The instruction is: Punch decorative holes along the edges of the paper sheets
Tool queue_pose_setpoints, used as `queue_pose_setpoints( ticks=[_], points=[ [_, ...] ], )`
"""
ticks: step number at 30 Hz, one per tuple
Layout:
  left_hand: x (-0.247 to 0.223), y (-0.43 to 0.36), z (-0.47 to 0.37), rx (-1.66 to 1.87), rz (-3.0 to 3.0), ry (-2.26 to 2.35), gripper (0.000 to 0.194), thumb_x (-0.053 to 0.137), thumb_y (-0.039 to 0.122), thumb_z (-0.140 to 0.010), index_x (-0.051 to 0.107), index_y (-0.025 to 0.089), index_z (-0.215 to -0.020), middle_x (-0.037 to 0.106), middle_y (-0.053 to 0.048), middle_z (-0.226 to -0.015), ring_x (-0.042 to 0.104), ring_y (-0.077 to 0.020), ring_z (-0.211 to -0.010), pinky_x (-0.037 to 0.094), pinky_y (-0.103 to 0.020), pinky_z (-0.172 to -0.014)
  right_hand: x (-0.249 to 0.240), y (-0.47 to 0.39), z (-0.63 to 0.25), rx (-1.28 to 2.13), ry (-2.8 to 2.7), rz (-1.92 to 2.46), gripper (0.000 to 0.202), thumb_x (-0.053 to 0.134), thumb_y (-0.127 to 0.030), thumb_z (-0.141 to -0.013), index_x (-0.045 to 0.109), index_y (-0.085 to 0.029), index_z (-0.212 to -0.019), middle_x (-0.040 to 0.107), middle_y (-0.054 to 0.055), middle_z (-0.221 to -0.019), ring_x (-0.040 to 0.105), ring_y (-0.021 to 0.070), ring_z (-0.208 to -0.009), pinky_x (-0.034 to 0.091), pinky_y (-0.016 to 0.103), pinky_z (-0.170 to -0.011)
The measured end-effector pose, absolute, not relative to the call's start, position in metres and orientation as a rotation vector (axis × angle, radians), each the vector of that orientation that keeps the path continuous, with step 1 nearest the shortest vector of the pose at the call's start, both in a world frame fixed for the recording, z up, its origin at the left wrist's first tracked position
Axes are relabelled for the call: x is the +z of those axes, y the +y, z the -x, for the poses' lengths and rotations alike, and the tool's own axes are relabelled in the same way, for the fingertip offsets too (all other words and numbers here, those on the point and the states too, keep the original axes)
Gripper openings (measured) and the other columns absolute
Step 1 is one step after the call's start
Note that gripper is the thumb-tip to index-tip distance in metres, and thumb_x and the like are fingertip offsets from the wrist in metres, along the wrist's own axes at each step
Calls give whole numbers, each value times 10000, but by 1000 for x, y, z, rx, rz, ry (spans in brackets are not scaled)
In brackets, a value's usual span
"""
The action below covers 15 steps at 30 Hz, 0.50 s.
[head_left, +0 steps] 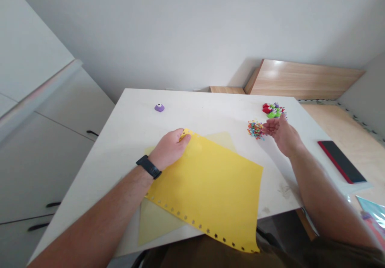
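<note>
My left hand [172, 148], with a dark watch on its wrist, pinches the top left corner of a yellow sheet [210, 184]. Small shapes are punched along the sheet's lower edge, which hangs over the table's front edge. Beneath it lies a pale yellow sheet [156, 222], partly covered. My right hand [281, 134] is open at the right, its fingertips beside a pile of small multicoloured pieces [256, 129]; whether they touch is unclear. Just behind that hand sits a cluster of red, green and purple objects with eyes [273, 111].
A purple object with an eye [159, 107] lies at the back left of the white table [120, 119]. At the right edge is a black and red flat item [342, 162]. White cabinets [39, 160] stand left, and a wooden headboard [303, 79] is behind right.
</note>
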<state>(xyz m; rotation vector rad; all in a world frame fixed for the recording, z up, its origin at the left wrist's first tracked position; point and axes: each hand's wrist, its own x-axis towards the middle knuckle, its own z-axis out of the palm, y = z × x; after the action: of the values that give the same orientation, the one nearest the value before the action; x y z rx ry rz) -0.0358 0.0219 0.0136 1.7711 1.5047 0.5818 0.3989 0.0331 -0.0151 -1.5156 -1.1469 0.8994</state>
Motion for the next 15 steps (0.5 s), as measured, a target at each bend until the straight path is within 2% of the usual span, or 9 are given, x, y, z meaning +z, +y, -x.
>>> queue_pose_setpoints(
  ticks=[4,7,9,15],
  points=[
    [13,22,36,587,-1783,1494,218,493,399,-877,557,221,-770,593,2,-660,531,-186,-641,368,-283,-567,-3,27,-402,898,-1106,1521,648,320,-800,-895,652,-244,-911,719,113,-959,708,254,-873,626,441,-810],
    [12,22,36,590,-1785,1492,219,495,399,-878,558,220,-768,595,0,-661,530,-186,-638,367,-284,-564,1,19,-399,1075,-1134,1554,738,245,-833,-878,661,-224,-872,716,123,-890,703,253,-801,624,442,-773],
    [12,22,36,594,-1789,1491,222,491,397,-881,558,220,-766,599,-2,-664,529,-186,-636,365,-285,-563,0,16,-395,1163,-1177,1549,781,210,-844,-869,672,-214,-872,720,128,-886,697,252,-790,616,441,-788],
    [13,22,36,572,-1789,1500,222,490,399,-883,568,214,-788,600,-1,-661,536,-189,-645,372,-283,-572,-3,22,-387,1062,-1116,1433,734,287,-840,-861,690,-227,-843,726,106,-904,691,238,-858,586,406,-882]
  ],
)
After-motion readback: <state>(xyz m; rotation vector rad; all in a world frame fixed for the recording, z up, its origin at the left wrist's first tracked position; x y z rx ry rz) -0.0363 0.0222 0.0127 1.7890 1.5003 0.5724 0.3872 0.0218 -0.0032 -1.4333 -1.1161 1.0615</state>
